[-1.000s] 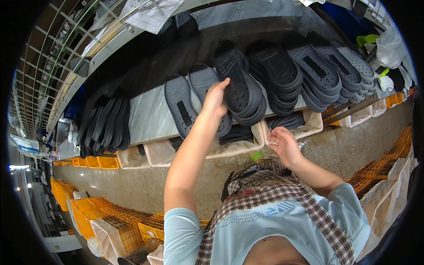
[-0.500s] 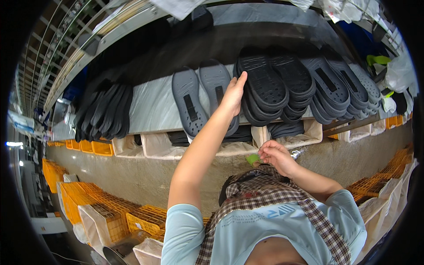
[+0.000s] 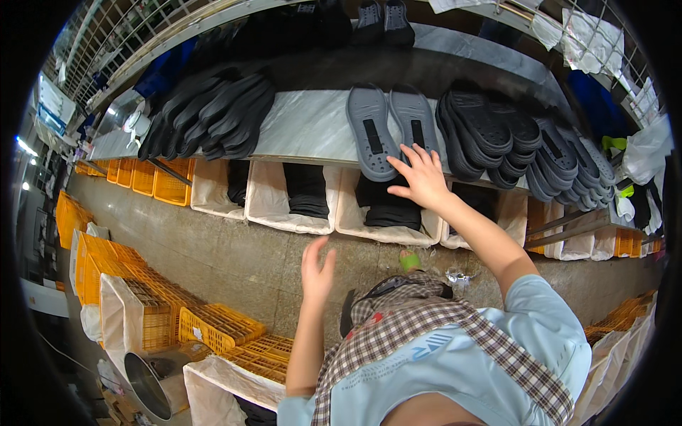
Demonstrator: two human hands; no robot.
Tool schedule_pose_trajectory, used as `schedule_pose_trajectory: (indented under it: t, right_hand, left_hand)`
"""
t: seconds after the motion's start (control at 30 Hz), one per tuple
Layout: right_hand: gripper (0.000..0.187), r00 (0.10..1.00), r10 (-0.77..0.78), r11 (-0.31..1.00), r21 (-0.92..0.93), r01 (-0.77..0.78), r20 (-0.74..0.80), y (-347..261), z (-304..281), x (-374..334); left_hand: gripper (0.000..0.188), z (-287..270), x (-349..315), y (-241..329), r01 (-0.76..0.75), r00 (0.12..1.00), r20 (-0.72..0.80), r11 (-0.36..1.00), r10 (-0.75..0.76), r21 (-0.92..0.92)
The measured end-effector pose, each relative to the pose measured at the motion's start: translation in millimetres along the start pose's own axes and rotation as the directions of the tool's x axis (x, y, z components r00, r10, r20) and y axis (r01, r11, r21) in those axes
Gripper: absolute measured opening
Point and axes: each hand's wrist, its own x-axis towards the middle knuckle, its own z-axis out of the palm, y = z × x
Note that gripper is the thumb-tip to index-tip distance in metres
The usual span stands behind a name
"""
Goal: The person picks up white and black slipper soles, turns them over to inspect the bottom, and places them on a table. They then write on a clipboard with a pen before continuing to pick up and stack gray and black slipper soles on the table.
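Observation:
A pair of grey shoe soles lies at the front of the marble-look table (image 3: 312,124): a left sole (image 3: 375,138) and a right sole (image 3: 413,122), each with a black strip down its middle. Over their near ends reaches my right hand (image 3: 422,179), fingers spread; whether it touches the right sole I cannot tell. My left hand (image 3: 317,273) hangs above the floor, apart from the table, its fingers loosely parted and holding nothing. Just right of the pair stand stacked black soles (image 3: 477,131), then stacked grey soles (image 3: 554,160).
Dark soles (image 3: 213,113) lean in a row on the table's left part. White-lined bins (image 3: 284,220) holding dark soles stand below its edge. Behind me are orange crates (image 3: 213,323) and a metal drum (image 3: 153,383). Two more soles (image 3: 383,25) lie at the back.
My left hand has withdrawn from beside the black stack and come down over the floor. My right hand has reached forward to the grey pair. The view has swung left.

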Motion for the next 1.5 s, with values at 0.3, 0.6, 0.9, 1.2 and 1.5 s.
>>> schedule_pose_trajectory:
  t: [0.3, 0.6, 0.9, 1.2, 1.5]
  right_hand:
    - [0.05, 0.979, 0.191, 0.981, -0.048, -0.188, 0.068, -22, 33, 54]
    - [0.03, 0.748, 0.607, 0.646, 0.715, -0.267, -0.269, 90, 94, 219]
    - [0.058, 0.323, 0.944, 0.187, 0.71, -0.679, 0.06, 377, 271, 344]
    - [0.043, 0.078, 0.93, -0.303, 0.872, -0.385, 0.358, 444, 282, 367]
    - [0.029, 0.238, 0.74, -0.588, 0.777, -0.226, 0.629, 316, 149, 317]
  left_hand:
    - [0.034, -42, -78, -77, 0.313, 0.944, -0.067, 0.939, -0.324, -0.141]
    - [0.042, -49, -13, -86, 0.349, 0.932, -0.06, 0.929, -0.358, -0.123]
    - [0.037, -65, 64, -85, 0.603, 0.797, -0.044, 0.797, -0.603, -0.003]
    - [0.041, -62, 93, -100, 0.605, 0.789, 0.06, 0.79, -0.612, 0.1]
    - [0.044, -96, 90, -130, 0.44, 0.847, 0.231, 0.875, -0.48, 0.203]
